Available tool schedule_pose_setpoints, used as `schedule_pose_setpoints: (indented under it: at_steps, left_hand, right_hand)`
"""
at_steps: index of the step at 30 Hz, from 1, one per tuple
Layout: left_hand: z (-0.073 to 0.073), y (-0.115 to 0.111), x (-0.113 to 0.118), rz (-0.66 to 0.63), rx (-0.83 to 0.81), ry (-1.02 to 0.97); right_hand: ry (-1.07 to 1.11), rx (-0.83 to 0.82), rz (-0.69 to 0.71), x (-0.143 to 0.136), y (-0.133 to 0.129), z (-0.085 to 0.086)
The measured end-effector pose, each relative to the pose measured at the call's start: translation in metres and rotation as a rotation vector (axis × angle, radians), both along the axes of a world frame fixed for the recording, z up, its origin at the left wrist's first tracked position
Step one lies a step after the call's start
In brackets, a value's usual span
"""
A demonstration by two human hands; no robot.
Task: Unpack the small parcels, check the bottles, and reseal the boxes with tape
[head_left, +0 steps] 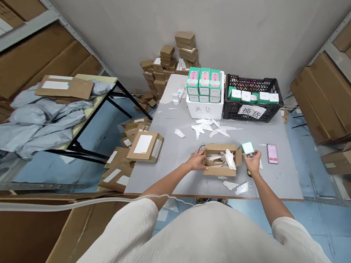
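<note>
An open cardboard box (220, 171) with crumpled white paper (230, 159) inside sits near the table's front edge. My left hand (197, 160) grips its left side, fingers closed on the cardboard wall. Just beyond the box's right flap, my right hand (253, 160) holds a small green and white box (248, 148) between its fingers. A pink-screened phone (272, 154) lies to the right of that hand. Under my right hand a small dark and yellow object (249, 173) is partly hidden. Scraps of white paper (207, 125) lie behind the open box.
At the table's (163, 169) back stand a white bin (204, 109) of green boxes and a black crate (252, 111). A closed carton (146, 146) rests at the left edge. Grey parcels (43, 117) and shelves of cartons flank the table; a white cable (87, 203) crosses low in front.
</note>
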State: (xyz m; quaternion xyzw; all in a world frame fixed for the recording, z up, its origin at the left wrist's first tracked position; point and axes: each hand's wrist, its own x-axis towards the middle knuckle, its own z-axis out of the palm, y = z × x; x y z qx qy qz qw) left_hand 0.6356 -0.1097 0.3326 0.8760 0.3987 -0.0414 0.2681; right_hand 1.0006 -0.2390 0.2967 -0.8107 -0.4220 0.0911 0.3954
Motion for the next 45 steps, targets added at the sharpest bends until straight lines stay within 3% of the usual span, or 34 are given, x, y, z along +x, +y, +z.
schedule_pose_setpoints:
  at_steps: [4, 11, 16, 21, 27, 35, 41, 45]
  left_hand:
    - [0.002, -0.001, -0.002, 0.003, -0.015, -0.017]
    - [0.005, -0.002, -0.006, -0.001, -0.009, -0.047]
    - [0.005, -0.004, -0.009, -0.040, -0.007, -0.074]
    - [-0.001, -0.011, -0.018, -0.044, 0.027, -0.156]
    - [-0.003, -0.014, -0.037, 0.026, 0.034, -0.207]
    - [0.020, 0.005, -0.064, 0.036, 0.210, -0.379]
    - [0.036, 0.042, -0.078, 0.084, 0.241, -0.364]
    - [0.041, 0.071, -0.087, 0.133, 0.253, -0.301]
  right_hand:
    - [0.172, 0.009, -0.065, -0.010, -0.012, 0.006]
    - [0.134, -0.036, -0.020, -0.015, -0.011, 0.016]
    - [0.093, -0.184, 0.198, -0.047, -0.012, 0.012]
    - [-0.033, -0.392, 0.294, -0.082, -0.008, 0.026]
    - [-0.072, -0.305, 0.353, -0.100, 0.005, 0.036]
    - [-0.055, 0.019, 0.365, -0.107, 0.048, 0.030]
    - [-0.027, 0.030, 0.388, -0.123, 0.104, 0.028]
    - [0.011, 0.037, 0.405, -0.139, 0.141, 0.018]
